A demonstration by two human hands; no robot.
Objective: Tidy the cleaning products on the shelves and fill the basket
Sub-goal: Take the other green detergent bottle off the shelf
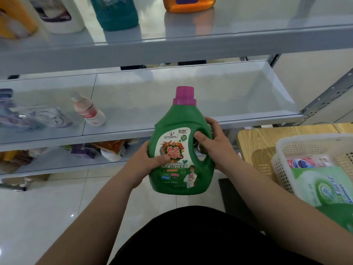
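A green detergent bottle (177, 129) with a pink cap and a white label is upright in front of the middle shelf (191, 96), held in both hands. My left hand (149, 161) grips its left side, thumb across the label. My right hand (212, 144) grips the handle, thumb through the handle hole. A white plastic basket (282, 150) stands on a wooden table at the right, holding a green-and-white refill pack (324, 188) and a red-and-white packet (305, 161).
On the middle shelf, a small pinkish bottle (88, 109) stands at the left beside clear purple pouches (36, 117). The top shelf carries white (59, 14), teal (114, 12) and orange (189, 3) bottles. Mixed packs lie on the bottom shelf (107, 150). Below is white tile floor.
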